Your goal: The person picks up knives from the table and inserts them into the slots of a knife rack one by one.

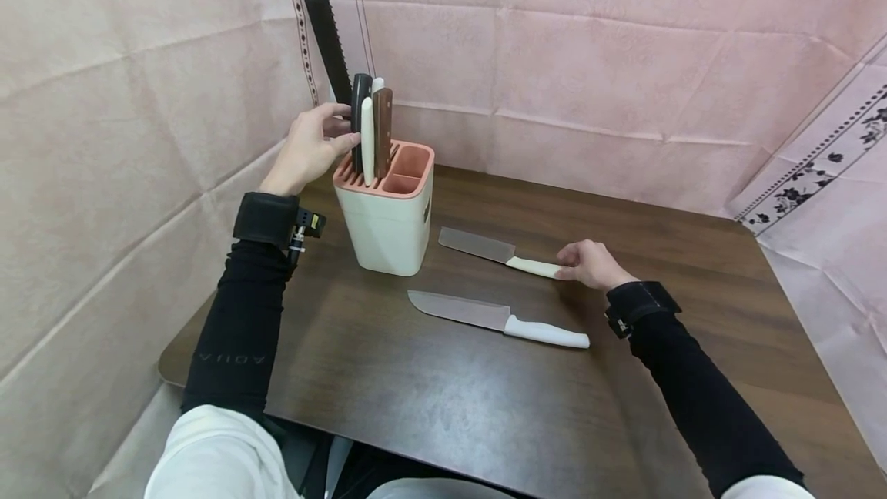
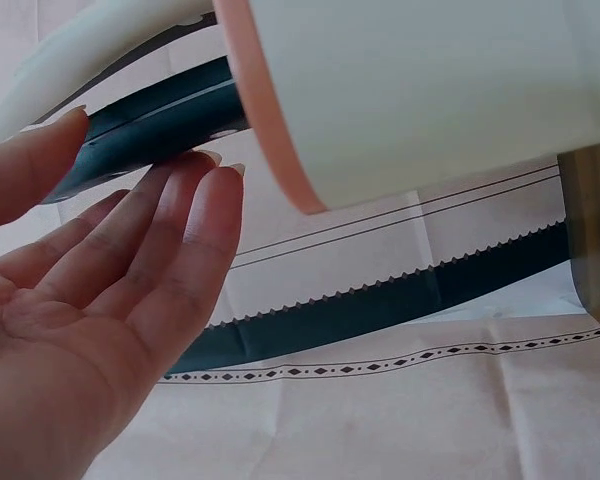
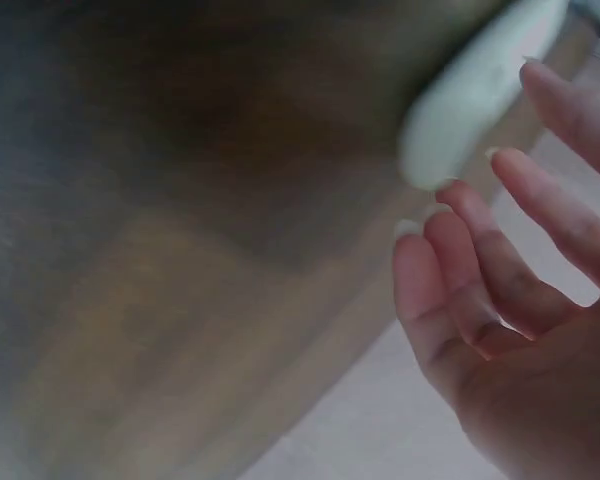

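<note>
On the left, my left hand [image 1: 312,146] holds the black handle [image 1: 358,122] of a knife standing in the knife block [image 1: 384,229]. In the left wrist view the thumb lies on one side of that handle and fingertips [image 2: 212,185] meet its other side. Its blade is hidden in the block. My right hand [image 1: 592,264] is at the handle end of a cleaver-shaped knife [image 1: 478,244] lying on the table, its fingers spread and loosely bent. The cream handle [image 3: 470,110] shows beside those fingertips. Nearer me lies a white-handled kitchen knife [image 1: 460,309].
Also upright in the block are a brown handle [image 1: 383,129], a white handle [image 1: 367,141] and another pale one behind. Two square compartments [image 1: 410,160] sit at the block's right. Pink cloth [image 1: 554,60] hangs behind the wooden table [image 1: 471,391], more at its left.
</note>
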Motion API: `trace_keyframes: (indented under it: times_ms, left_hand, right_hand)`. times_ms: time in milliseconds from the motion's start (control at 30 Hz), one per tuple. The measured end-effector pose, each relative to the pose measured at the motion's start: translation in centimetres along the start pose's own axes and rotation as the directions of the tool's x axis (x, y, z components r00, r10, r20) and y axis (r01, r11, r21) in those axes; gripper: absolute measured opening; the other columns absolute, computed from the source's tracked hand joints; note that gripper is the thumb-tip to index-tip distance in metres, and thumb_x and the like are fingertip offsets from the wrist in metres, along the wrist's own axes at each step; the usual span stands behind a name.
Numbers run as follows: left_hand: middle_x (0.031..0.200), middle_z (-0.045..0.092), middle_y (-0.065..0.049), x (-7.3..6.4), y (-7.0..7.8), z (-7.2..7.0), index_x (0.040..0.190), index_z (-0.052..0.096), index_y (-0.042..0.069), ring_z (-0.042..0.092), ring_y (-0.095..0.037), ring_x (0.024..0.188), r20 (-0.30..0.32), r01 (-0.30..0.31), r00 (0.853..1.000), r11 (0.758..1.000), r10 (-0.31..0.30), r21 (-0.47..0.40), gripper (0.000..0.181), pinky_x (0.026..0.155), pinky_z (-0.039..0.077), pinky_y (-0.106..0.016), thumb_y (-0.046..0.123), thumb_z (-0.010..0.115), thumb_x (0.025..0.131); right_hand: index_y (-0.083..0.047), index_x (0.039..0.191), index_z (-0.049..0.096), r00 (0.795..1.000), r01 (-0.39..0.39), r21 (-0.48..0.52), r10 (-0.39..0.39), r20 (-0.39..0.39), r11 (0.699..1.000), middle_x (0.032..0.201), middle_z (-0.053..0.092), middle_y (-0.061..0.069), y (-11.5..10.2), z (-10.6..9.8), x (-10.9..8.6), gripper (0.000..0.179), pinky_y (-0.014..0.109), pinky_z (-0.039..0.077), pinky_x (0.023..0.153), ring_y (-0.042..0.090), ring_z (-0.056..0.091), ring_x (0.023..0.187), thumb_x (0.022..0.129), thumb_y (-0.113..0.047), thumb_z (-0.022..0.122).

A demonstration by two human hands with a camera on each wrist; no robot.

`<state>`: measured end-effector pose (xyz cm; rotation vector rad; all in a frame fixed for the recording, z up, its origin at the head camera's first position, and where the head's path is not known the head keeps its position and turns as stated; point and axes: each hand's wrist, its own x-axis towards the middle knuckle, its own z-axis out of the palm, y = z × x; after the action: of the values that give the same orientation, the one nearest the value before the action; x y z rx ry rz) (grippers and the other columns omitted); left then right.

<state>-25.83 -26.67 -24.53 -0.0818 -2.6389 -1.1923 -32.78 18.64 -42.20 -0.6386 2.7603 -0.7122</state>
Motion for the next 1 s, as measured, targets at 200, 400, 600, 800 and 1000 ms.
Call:
trace_keyframes:
  times_ms: [200,400,600,800,1000]
  left_hand:
    - [0.137,0.055,-0.020,-0.3,0.2,0.0,0.143,0.042,0.005,0.054,-0.032,0.126,-0.004,0.007,1.000,1.000,-0.007,-0.002,0.049,0.103,0.046,-0.047,0.019,0.056,0.097]
    - [0.135,0.056,-0.022,-0.4,0.0,0.0,0.141,0.044,0.004,0.054,-0.034,0.125,-0.016,0.002,1.000,1.000,-0.002,-0.012,0.047,0.104,0.044,-0.048,0.019,0.055,0.098]
    - [0.134,0.057,-0.022,-0.6,-0.1,-0.1,0.140,0.045,0.003,0.054,-0.034,0.124,-0.026,-0.009,1.000,1.000,0.008,-0.022,0.046,0.105,0.043,-0.047,0.019,0.055,0.098]
    - [0.132,0.057,-0.024,-0.7,0.2,-0.2,0.140,0.045,0.003,0.056,-0.035,0.121,-0.026,-0.024,0.999,0.999,0.024,-0.028,0.046,0.102,0.044,-0.049,0.019,0.054,0.098]
    - [0.129,0.059,-0.022,-1.1,0.4,-0.4,0.138,0.048,0.004,0.058,-0.033,0.116,-0.059,-0.049,0.997,0.998,0.046,-0.038,0.043,0.098,0.049,-0.046,0.017,0.055,0.097]
  right_hand:
    - [0.002,0.104,0.069,1.000,0.004,0.016,-0.004,-0.016,1.000,0.087,0.058,0.014,1.5,1.4,0.1,0.034,0.033,0.040,0.070,0.025,0.049,0.081,0.077,-0.017,0.081]
    - [-0.003,0.094,0.071,0.999,0.039,0.047,-0.038,-0.019,0.998,0.082,0.061,0.008,1.8,1.2,0.2,0.027,0.028,0.039,0.067,0.020,0.050,0.076,0.075,-0.018,0.082]
    - [-0.005,0.097,0.072,1.000,0.017,0.111,-0.020,0.023,0.994,0.090,0.071,0.008,1.7,-0.5,-0.3,0.030,0.027,0.044,0.070,0.019,0.057,0.079,0.076,-0.023,0.082]
    - [-0.006,0.101,0.071,0.998,0.062,0.197,-0.064,0.003,0.978,0.092,0.070,0.009,0.9,-3.4,-1.4,0.031,0.026,0.044,0.068,0.016,0.055,0.076,0.079,-0.026,0.080]
    - [-0.003,0.105,0.069,0.992,0.098,0.372,-0.061,-0.108,0.923,0.084,0.073,0.002,-1.1,-6.3,-2.3,0.033,0.023,0.052,0.067,0.009,0.064,0.073,0.079,-0.020,0.080]
